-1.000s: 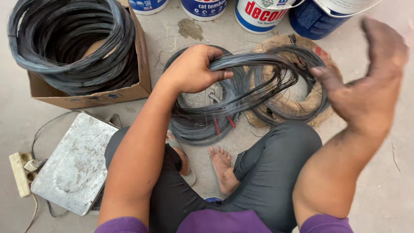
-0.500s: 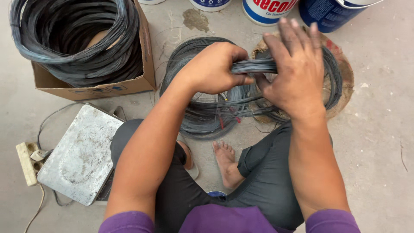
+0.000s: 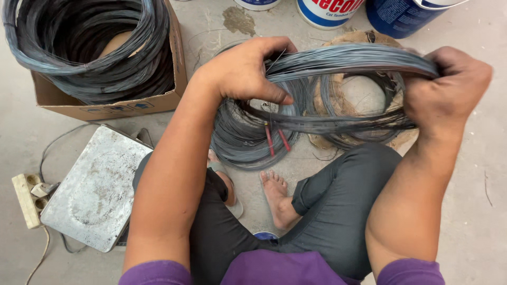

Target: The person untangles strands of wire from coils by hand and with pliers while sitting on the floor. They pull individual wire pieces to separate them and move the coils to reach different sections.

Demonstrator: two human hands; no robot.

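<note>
Left hand (image 3: 248, 71) clenched around one end of a flattened loop of thin grey wire (image 3: 343, 58), fingers curled over the strands, thumb pressed beneath. Right hand (image 3: 446, 92) gripping the opposite end, fingertips hidden behind the bundle, so hard to tell how tightly. Loop held stretched between both hands, raised above the floor, over two more wire coils (image 3: 253, 137) lying flat there. One of those partly covered by the held loop and the left hand; the other resting on a worn round brownish mat (image 3: 364, 39), mostly concealed. Two short red pieces (image 3: 274, 140) among the lower coil, too small to identify. Cardboard box (image 3: 105, 105) at upper left, stuffed with a big dark wire coil (image 3: 84, 47), cut off by the top edge. Three paint cans (image 3: 327, 10) along the top, only their lower parts in view. Scuffed metal plate (image 3: 95, 190) at lower left beside a power strip (image 3: 26, 200), cord running out of view. Bare foot (image 3: 277, 195) on the concrete, crossed legs in dark trousers.
</note>
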